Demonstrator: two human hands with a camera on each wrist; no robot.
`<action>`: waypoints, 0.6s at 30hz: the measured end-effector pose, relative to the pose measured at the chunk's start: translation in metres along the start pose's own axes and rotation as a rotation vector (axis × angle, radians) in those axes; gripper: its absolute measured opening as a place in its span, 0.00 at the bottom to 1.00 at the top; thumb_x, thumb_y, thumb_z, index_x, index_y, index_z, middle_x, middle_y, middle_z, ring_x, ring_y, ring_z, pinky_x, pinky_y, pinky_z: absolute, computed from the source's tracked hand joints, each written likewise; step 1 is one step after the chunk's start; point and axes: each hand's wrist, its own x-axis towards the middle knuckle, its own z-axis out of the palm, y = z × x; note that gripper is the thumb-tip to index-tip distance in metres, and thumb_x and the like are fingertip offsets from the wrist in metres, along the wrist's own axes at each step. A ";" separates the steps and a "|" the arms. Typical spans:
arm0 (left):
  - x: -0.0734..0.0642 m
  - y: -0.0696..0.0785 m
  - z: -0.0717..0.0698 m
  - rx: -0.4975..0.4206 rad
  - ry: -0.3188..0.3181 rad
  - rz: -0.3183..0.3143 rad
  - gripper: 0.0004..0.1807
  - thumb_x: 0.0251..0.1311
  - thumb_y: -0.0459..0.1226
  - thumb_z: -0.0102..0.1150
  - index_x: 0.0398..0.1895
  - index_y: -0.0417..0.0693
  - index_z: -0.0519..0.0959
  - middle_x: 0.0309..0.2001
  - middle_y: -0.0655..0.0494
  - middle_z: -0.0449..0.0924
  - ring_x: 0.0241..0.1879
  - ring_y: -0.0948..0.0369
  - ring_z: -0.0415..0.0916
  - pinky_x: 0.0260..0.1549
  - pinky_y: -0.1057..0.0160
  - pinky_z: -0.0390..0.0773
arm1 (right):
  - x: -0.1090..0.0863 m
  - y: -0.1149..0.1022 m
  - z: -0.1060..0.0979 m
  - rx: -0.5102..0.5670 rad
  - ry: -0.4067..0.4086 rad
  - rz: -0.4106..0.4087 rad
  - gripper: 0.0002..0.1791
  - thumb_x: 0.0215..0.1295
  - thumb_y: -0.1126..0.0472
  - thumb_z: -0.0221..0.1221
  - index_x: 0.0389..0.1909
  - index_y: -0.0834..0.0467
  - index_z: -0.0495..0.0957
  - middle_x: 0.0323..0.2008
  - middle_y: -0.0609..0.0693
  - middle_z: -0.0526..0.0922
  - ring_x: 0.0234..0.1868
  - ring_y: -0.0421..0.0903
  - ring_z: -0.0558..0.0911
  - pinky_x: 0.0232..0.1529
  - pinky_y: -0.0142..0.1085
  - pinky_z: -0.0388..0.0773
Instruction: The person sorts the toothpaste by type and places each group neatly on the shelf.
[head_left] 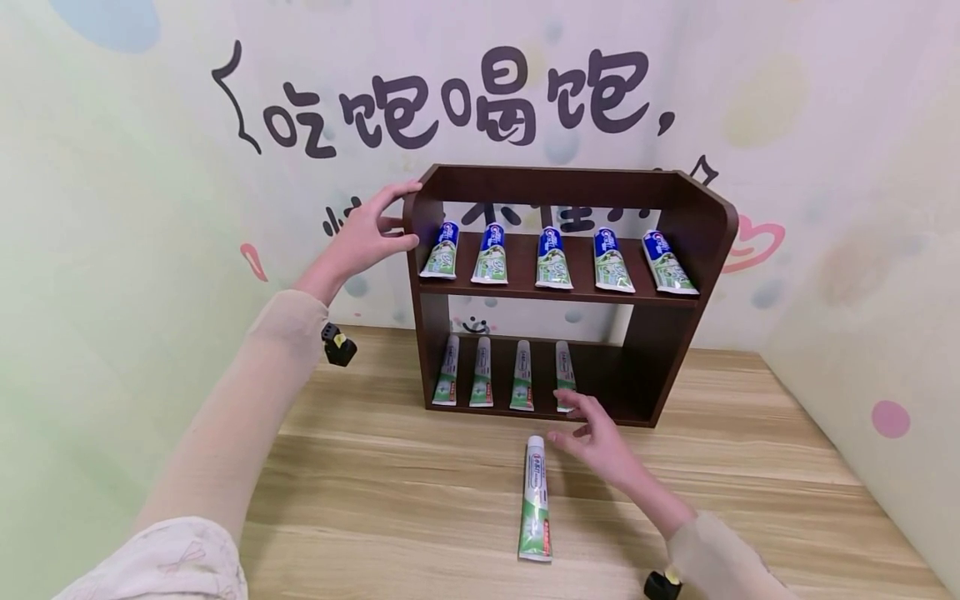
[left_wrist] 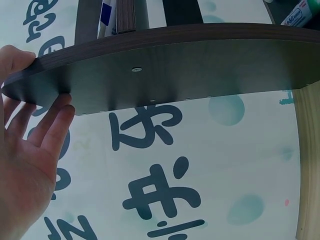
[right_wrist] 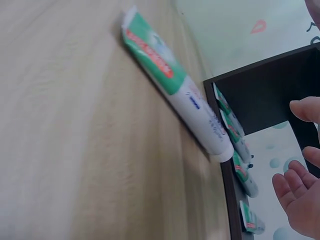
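Note:
My left hand (head_left: 367, 232) grips the upper front edge of the left side panel of a dark brown two-tier shelf (head_left: 480, 293). In the left wrist view its thumb and fingers (left_wrist: 57, 122) lie on opposite sides of that panel. In front of the shelf, a white-and-green toothpaste tube (head_left: 535, 504) lies on the table, cap toward the shelf. My right hand (head_left: 600, 442) hovers just right of its cap, fingers loosely bent and holding nothing. Behind the fingers, partly covered, is a lower-tier toothpaste tube (head_left: 564, 367); the right wrist view shows the hand (right_wrist: 302, 207) apart from the loose tube.
Several blue-and-green toothpaste tubes (head_left: 553, 258) lie in a row on the upper tier. More white-and-green tubes (head_left: 482, 375) fill the lower tier's left and middle. The wooden table (head_left: 375, 467) meets a patterned wall (head_left: 840, 150) behind the shelf and at the sides.

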 end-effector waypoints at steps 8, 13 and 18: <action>0.000 0.001 0.001 -0.002 -0.001 -0.007 0.37 0.62 0.29 0.58 0.75 0.50 0.60 0.77 0.51 0.55 0.63 0.42 0.74 0.60 0.44 0.78 | -0.015 0.010 0.007 -0.086 -0.034 -0.025 0.36 0.54 0.61 0.71 0.65 0.59 0.70 0.52 0.56 0.78 0.50 0.51 0.77 0.43 0.39 0.82; 0.001 0.000 0.001 -0.001 0.003 -0.002 0.37 0.61 0.29 0.58 0.75 0.50 0.60 0.77 0.52 0.55 0.63 0.43 0.75 0.60 0.47 0.79 | -0.022 0.012 0.012 -0.076 -0.077 0.025 0.37 0.54 0.60 0.72 0.65 0.58 0.70 0.54 0.59 0.77 0.53 0.57 0.76 0.49 0.49 0.82; 0.002 -0.001 0.000 0.009 0.005 0.000 0.37 0.61 0.30 0.58 0.75 0.52 0.60 0.78 0.52 0.55 0.62 0.43 0.76 0.59 0.48 0.79 | -0.029 0.015 0.016 -0.076 -0.123 0.059 0.38 0.54 0.55 0.72 0.66 0.57 0.69 0.57 0.60 0.76 0.57 0.60 0.76 0.56 0.56 0.78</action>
